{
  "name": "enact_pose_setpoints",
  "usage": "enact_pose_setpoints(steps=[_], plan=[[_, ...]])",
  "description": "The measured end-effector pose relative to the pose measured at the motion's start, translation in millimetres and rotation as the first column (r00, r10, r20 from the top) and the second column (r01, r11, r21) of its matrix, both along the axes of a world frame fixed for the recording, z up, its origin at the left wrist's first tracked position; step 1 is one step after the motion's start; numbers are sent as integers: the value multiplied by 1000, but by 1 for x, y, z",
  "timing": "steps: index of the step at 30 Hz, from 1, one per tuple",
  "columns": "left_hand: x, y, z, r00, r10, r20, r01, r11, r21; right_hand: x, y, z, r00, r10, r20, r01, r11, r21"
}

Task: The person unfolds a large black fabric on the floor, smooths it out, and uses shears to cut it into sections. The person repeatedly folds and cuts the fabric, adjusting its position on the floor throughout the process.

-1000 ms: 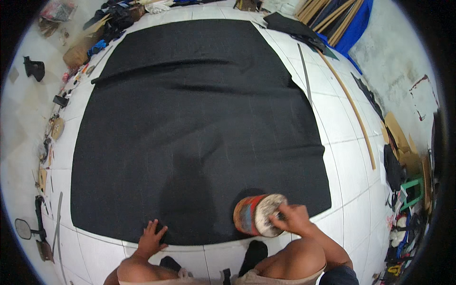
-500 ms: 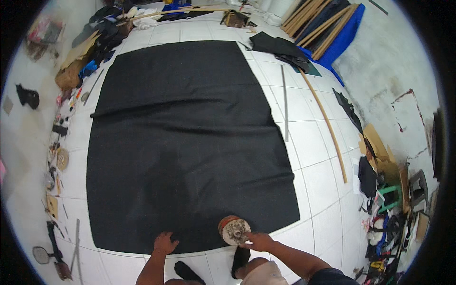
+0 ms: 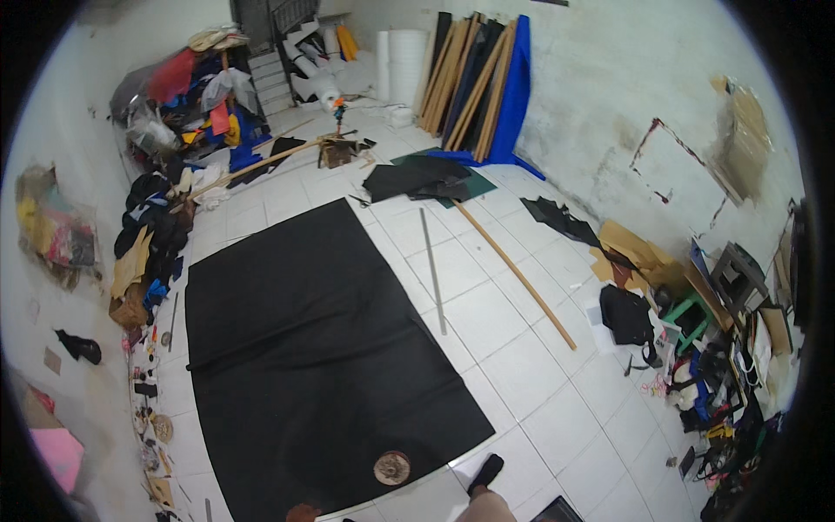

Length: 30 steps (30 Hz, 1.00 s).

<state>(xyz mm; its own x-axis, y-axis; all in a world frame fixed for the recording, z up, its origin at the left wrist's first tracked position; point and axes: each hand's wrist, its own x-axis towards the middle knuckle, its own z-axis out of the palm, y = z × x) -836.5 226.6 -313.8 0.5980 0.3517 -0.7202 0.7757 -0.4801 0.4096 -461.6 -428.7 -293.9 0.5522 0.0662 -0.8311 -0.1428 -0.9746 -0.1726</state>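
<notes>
A large black sheet of fabric point(image 3: 313, 348) lies spread flat on the white tiled floor point(image 3: 557, 409). A round brownish roll point(image 3: 392, 467) rests on the sheet near its near edge, and no hand touches it. A small skin-toned patch at the bottom edge may be my left hand point(image 3: 303, 513); its fingers are cut off by the frame. My right hand is out of view. My leg and a black shoe point(image 3: 485, 474) stand on the tiles just right of the sheet's corner.
A long metal ruler point(image 3: 432, 270) and a wooden pole point(image 3: 517, 274) lie on the tiles right of the sheet. Boards and blue fabric point(image 3: 504, 78) lean on the far wall. Heaps of clutter line the left wall point(image 3: 148, 235), and a stool point(image 3: 739, 270) with bags stands at the right.
The view has risen and tipped up, taking in the whole room. Both hands have left the roll and the sheet's edge; the roll now lies alone on the fabric.
</notes>
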Motion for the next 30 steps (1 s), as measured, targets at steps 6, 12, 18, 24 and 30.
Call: enact_pose_setpoints(steps=[6,12,18,24,30], plan=[[94,-62,-16,985,-175,3,169,959,228,126,-41,24,992,-16,127,11,999,46],[392,-156,103,926,307,221,-285,950,-128,350,-19,97,872,-8,490,-48,994,102],[441,-120,35,943,310,124,-293,946,-140,520,79,133,884,32,466,-130,975,179],[541,-70,42,956,186,-225,-190,982,6,662,82,98,883,-48,467,-28,987,156],[800,45,77,865,502,-9,-499,858,-121,739,24,47,949,-290,128,264,946,187]])
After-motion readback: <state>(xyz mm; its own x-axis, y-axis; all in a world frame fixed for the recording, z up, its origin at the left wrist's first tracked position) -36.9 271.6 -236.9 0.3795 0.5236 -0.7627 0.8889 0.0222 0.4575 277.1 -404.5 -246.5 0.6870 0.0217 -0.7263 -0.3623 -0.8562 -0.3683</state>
